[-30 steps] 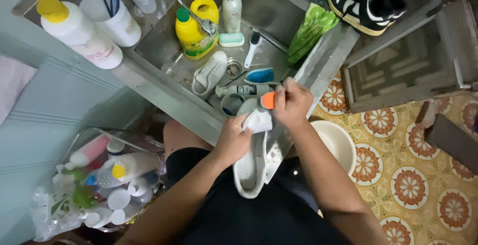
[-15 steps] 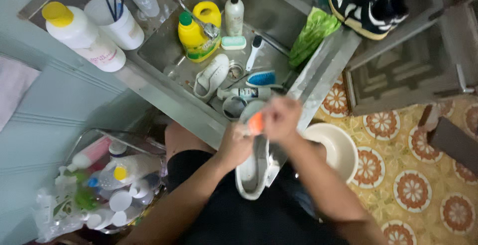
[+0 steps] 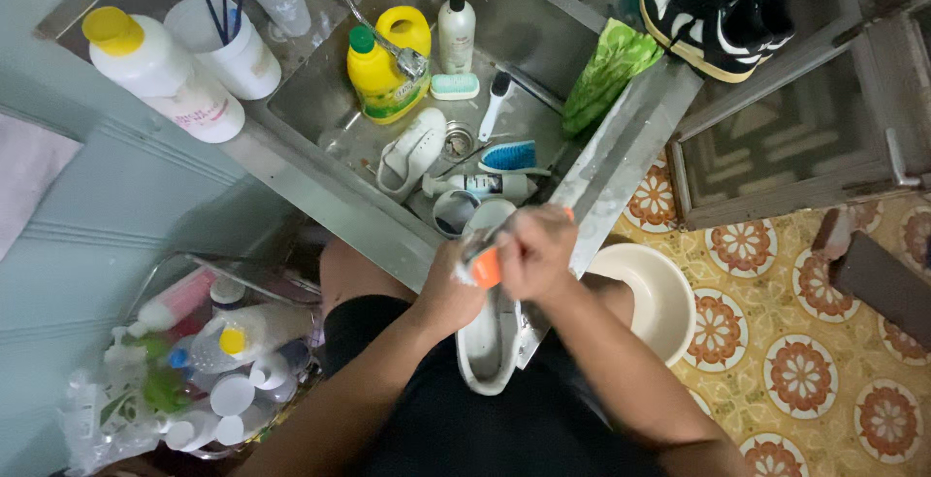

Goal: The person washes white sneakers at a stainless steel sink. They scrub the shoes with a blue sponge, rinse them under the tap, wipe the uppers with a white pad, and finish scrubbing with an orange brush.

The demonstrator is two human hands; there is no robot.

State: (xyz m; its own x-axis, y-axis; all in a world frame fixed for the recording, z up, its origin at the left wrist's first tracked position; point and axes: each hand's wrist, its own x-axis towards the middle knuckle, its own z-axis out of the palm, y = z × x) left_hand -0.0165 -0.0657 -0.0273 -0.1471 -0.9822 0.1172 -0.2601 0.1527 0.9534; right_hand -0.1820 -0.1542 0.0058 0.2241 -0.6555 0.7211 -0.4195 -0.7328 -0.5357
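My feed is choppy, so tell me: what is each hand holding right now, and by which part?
Right hand grips an orange-handled brush by its handle. Left hand holds the white shoe near its upper end; the exact hold is hidden.

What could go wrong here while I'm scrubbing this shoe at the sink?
The white shoe hangs past the sink edge over your lap, so drips may wet your clothes, or it could slip toward the floor. The right hand works the orange brush near the left hand, so bristles might scrape it.
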